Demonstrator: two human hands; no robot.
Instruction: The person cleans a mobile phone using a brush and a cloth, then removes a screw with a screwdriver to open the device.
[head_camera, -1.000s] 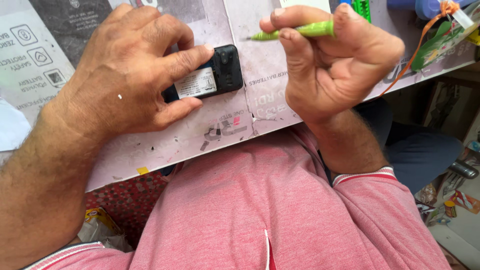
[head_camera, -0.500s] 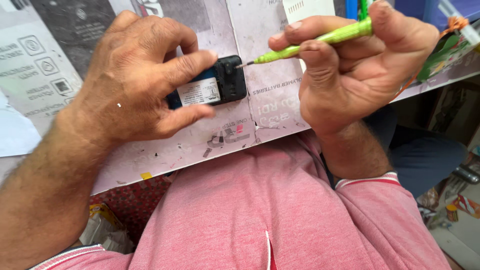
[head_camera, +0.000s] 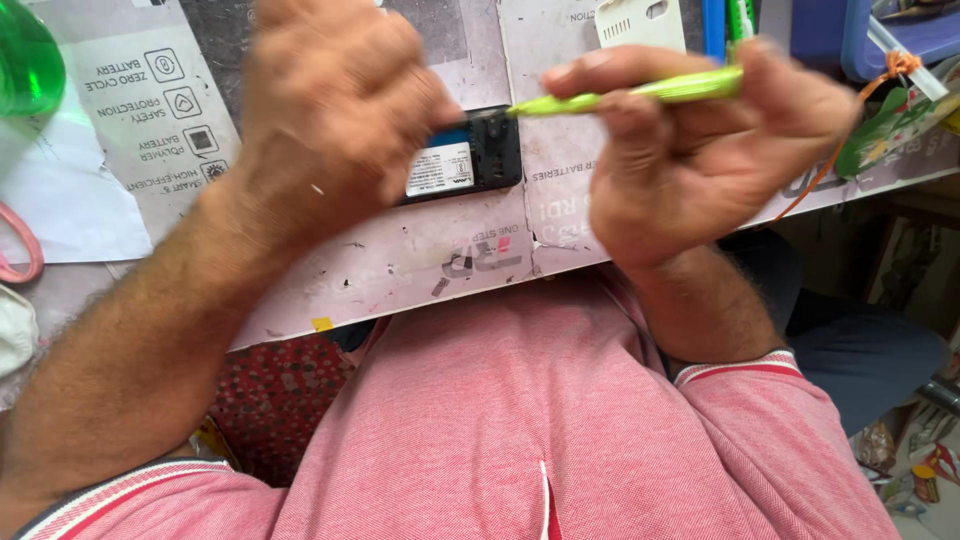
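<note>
My left hand (head_camera: 335, 110) pins a small black phone (head_camera: 470, 160) with its back open against the paper-covered bench (head_camera: 420, 270); a white label shows on its battery. My right hand (head_camera: 690, 150) grips a thin lime-green screwdriver (head_camera: 630, 95) between thumb and fingers. The tool's tip touches the upper right part of the phone. Most of the phone's left half is hidden under my left fingers.
A green plastic bottle (head_camera: 25, 60) stands at the far left, next to a pink loop (head_camera: 20, 250). A white perforated card (head_camera: 640, 20), blue and green tools (head_camera: 725, 20) and a blue box (head_camera: 880, 35) lie along the back right. My pink shirt (head_camera: 540, 420) fills the foreground.
The screwdriver tip has moved left from beside the phone onto its upper right part. My left hand shifted a little on the phone, and the view moved closer.
</note>
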